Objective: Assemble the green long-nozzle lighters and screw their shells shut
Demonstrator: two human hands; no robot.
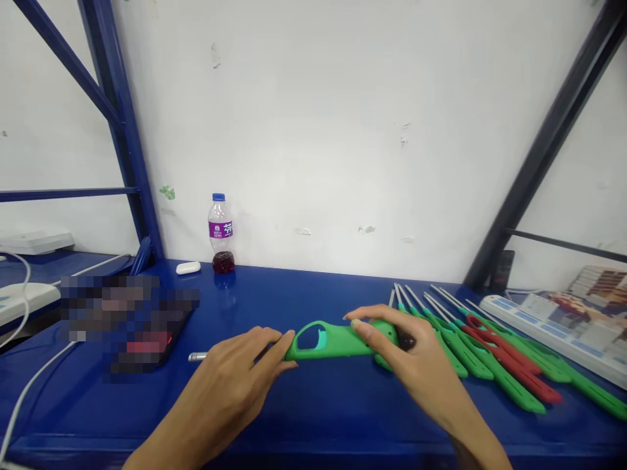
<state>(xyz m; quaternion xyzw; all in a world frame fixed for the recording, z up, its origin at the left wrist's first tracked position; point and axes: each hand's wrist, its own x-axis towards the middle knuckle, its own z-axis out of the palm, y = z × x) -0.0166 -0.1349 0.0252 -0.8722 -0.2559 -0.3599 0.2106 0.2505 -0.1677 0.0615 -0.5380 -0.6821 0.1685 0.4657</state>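
Observation:
A green long-necked lighter [343, 341] is held level above the blue table, with its metal tip pointing left. My left hand [240, 372] is closed around the neck end, beside the trigger opening. With thumb and fingers, my right hand [411, 352] grips the handle's rear part. A dark rounded piece [406, 340] shows at that rear end, partly covered by my fingers; I cannot tell what it is. Just right of my right hand lie several more green lighters [507, 375] and red lighters [529, 378], their metal necks pointing away from me.
A bottle [220, 235] with dark red drink stands at the back left, beside a small white case [189, 268]. Blurred dark items [151, 333] and a white cable [29, 391] lie at left. A white power strip [553, 336] runs along the right. Blue metal posts [122, 130] frame the table [304, 418].

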